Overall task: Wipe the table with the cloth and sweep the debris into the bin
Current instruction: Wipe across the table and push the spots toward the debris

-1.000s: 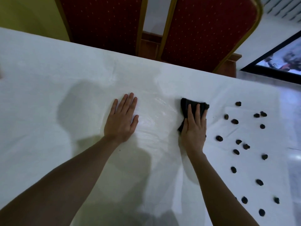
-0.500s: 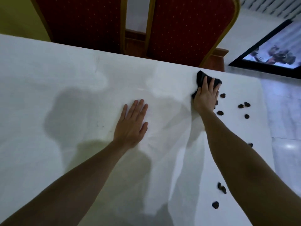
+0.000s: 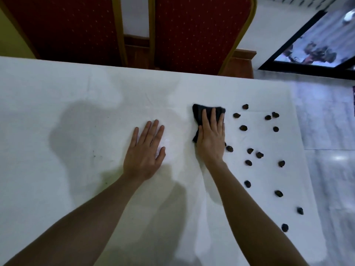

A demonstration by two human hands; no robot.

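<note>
Toward the table's (image 3: 57, 189) right edge lay the debris (image 3: 249, 150), just right of the right hand (image 3: 211, 139) pressing flat on the cloth (image 3: 199, 114); left hand (image 3: 146, 150) splayed flat, empty, farther off.

Two red upholstered chairs (image 3: 194, 31) with gold frames are standing side by side beyond the far edge of the white-covered table (image 3: 76, 112). A yellow wall (image 3: 11, 41) is showing at far left. Pale glossy floor tiles (image 3: 330, 150) are reflecting light on the right (beneath a black-framed panel (image 3: 299, 48)).
</note>
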